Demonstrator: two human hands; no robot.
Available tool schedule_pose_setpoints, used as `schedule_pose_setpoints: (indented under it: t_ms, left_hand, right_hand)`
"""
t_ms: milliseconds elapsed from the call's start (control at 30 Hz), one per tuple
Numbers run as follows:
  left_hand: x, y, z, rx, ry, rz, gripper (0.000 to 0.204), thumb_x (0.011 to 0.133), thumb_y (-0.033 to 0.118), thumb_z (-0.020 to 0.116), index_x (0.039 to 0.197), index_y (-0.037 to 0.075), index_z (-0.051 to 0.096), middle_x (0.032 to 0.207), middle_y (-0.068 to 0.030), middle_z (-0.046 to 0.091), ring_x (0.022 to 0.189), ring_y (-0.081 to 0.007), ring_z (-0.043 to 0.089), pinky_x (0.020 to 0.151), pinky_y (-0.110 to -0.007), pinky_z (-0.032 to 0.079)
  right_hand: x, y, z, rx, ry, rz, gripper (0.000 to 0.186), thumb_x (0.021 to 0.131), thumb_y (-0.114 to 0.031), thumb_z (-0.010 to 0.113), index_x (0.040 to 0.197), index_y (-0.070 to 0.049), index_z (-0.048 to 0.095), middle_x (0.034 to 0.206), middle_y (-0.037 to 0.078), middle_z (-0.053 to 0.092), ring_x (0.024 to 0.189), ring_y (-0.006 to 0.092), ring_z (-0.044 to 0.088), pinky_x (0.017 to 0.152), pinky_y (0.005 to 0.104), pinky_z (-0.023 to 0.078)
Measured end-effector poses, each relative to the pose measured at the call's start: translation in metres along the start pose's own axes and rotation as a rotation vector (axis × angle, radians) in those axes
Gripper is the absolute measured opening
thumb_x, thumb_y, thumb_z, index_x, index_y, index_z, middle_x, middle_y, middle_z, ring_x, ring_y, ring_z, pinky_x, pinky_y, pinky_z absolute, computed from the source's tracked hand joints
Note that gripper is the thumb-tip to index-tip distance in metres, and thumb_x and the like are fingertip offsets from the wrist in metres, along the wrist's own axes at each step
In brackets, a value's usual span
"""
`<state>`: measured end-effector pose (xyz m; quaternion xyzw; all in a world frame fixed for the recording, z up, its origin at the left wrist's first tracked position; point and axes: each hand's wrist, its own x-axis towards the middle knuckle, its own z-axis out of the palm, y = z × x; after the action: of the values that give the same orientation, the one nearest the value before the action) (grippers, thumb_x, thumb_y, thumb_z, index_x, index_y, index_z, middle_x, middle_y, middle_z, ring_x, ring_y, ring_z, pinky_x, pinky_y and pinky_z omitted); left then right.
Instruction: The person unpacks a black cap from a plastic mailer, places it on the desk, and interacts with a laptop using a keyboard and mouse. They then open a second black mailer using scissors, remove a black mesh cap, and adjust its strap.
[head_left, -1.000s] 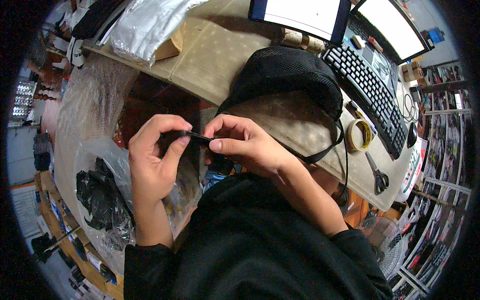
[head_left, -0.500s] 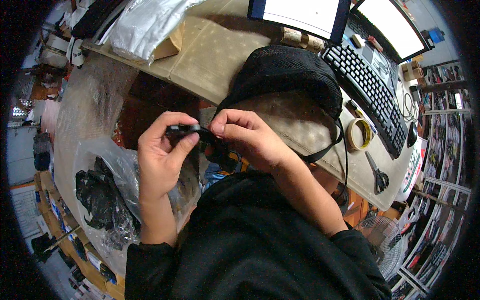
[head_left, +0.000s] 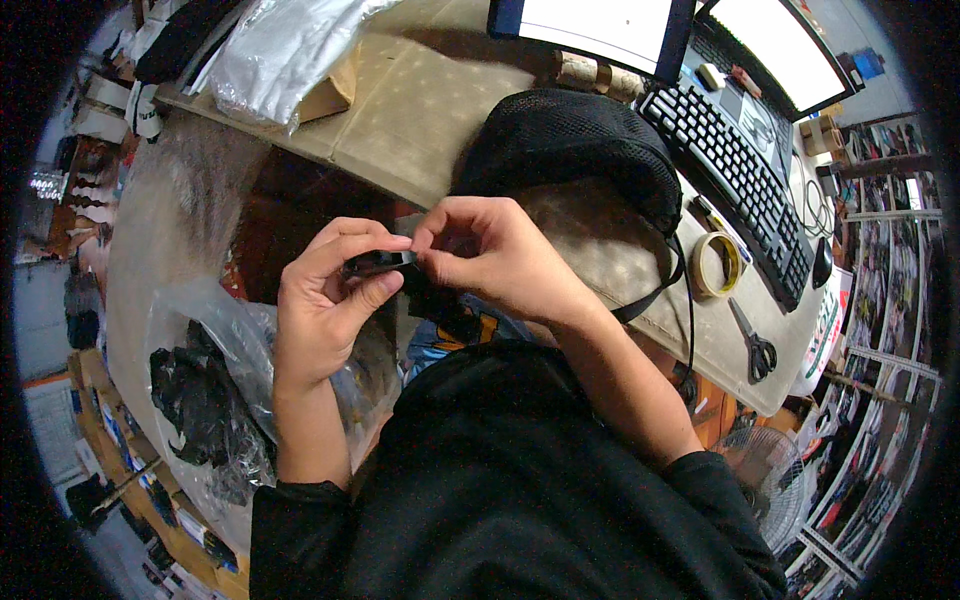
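My left hand (head_left: pixel 325 285) holds a small dark plastic piece (head_left: pixel 378 262), buckle-like in shape, between thumb and fingers. At its right end, my right hand (head_left: pixel 490 245) pinches with thumb and forefinger on a black strap. Most of what lies between those fingertips is hidden. Dark strap material (head_left: pixel 435 298) hangs below the hands, in front of my lap. Just beyond my right hand, a black mesh bag (head_left: pixel 575 140) rests on the table (head_left: pixel 400 120), with a loop of black strap (head_left: pixel 655 298) over the near edge.
A tape roll (head_left: pixel 715 265) and black-handled scissors (head_left: pixel 758 352) lie near the table's right edge, beside a keyboard (head_left: pixel 725 190). Screens (head_left: pixel 600 30) stand behind. Plastic-wrapped goods (head_left: pixel 285 60) occupy the far left. A clear bag with black plastic (head_left: pixel 205 400) sits at my left; a fan (head_left: pixel 765 470) is low right.
My right hand has shifted slightly left, its fingertips now against the end of the dark piece. The length of strap seen between the hands before is now covered.
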<state>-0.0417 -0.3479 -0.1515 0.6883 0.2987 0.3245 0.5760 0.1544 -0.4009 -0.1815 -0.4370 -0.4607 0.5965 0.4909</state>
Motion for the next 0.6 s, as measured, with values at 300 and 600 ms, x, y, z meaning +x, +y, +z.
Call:
schedule_pose_setpoints:
  t_ms: [300,600]
  left_hand:
    - [0.000,-0.012,0.001,-0.005,0.026,0.079,0.027,0.077,-0.002,0.076,0.104,0.002,0.072,0.109,-0.0067,0.060,0.101,-0.0138,0.057,0.087,-0.025,0.045]
    - [-0.002,-0.019,0.007,-0.225,0.114,-0.048,0.024,0.084,0.003,0.073,0.107,0.000,0.069,0.113,-0.0079,0.060,0.102,-0.0127,0.058,0.089,-0.024,0.045]
  right_hand:
    - [0.010,-0.004,-0.001,0.122,0.099,0.172,0.007,0.088,-0.002,0.063,0.092,-0.001,0.057,0.074,0.004,0.062,0.064,0.0120,0.063,0.058,0.0279,0.053]
    - [0.006,-0.004,0.002,-0.321,0.088,-0.305,0.024,0.082,0.007,0.061,0.105,0.000,0.062,0.091,0.007,0.066,0.095,0.0171,0.064,0.082,0.0296,0.052]
